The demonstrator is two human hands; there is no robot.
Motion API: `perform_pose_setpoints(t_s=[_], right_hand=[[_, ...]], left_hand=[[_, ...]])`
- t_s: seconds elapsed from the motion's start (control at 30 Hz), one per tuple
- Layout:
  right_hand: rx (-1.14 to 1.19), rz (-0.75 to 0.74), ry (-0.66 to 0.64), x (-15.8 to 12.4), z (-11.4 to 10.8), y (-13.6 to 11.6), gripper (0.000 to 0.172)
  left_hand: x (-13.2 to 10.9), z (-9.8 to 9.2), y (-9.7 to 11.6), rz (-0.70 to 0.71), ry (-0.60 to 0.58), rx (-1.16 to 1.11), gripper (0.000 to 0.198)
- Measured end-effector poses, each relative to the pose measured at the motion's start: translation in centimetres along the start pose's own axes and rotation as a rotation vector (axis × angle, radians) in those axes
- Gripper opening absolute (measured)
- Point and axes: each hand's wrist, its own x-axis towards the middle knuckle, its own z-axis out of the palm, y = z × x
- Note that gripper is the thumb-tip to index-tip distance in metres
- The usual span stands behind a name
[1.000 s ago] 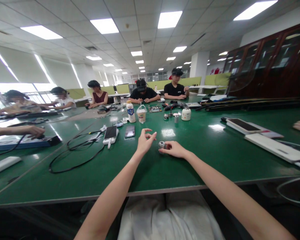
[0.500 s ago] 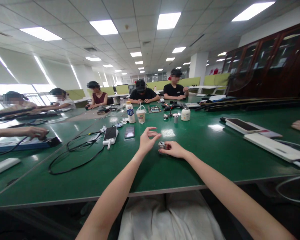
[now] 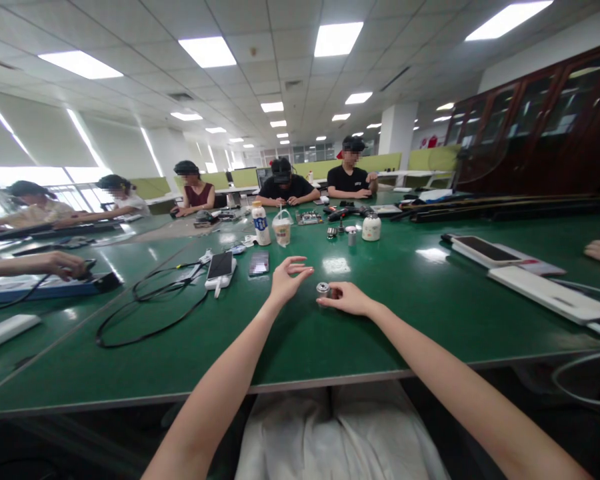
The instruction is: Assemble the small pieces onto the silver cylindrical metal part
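Observation:
A small silvery metal cylinder (image 3: 323, 289) stands on the green table (image 3: 380, 320) in front of me. My right hand (image 3: 347, 298) rests on the table with its fingertips gripping the cylinder from the right. My left hand (image 3: 287, 279) hovers just left of the cylinder, raised off the table, thumb and forefinger pinched together and the other fingers spread. Whether anything sits in that pinch is too small to make out.
Two phones (image 3: 222, 266) and a looped black cable (image 3: 150, 300) lie to the left. Cups, a bottle (image 3: 261, 224) and a white jar (image 3: 371, 227) stand farther back. Flat white devices (image 3: 550, 295) lie at right. Several people sit along the far side; another person's hand (image 3: 65, 265) rests at left.
My left hand has shifted slightly, drifting right then back and a little lower, its fingers still pinched. My right hand and the cylinder have stayed put.

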Motion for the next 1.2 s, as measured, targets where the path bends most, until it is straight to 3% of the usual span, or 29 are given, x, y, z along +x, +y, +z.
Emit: perform_pose_setpoints(t_s=[0.17,0.77,0.9,1.07,1.13,1.2], right_hand=[[0.004,0.003,0.007,0.2,0.3,0.4,0.044],[0.01,0.018,0.004,0.3,0.4,0.7,0.045],[0.01,0.02,-0.001,0.3,0.3,0.7,0.045],[0.017,0.019,-0.006,0.1,0.0,0.2,0.045],[0.017,0.019,-0.004,0.0,0.0,-0.1,0.045],[0.018,0.022,-0.002,-0.1,-0.1,-0.2,0.045]], left_hand=[[-1.2,1.2,2.3,0.049,-0.092,-0.056,0.039],[-1.7,2.0,2.5,0.068,-0.136,-0.073,0.033],[-1.2,1.9,2.5,0.021,-0.009,-0.125,0.031],[0.6,-0.9,2.4,-0.026,0.39,-0.186,0.048],[0.9,-1.8,2.3,-0.024,0.448,-0.186,0.048],[0.7,-2.0,2.3,-0.018,0.429,-0.163,0.044]])
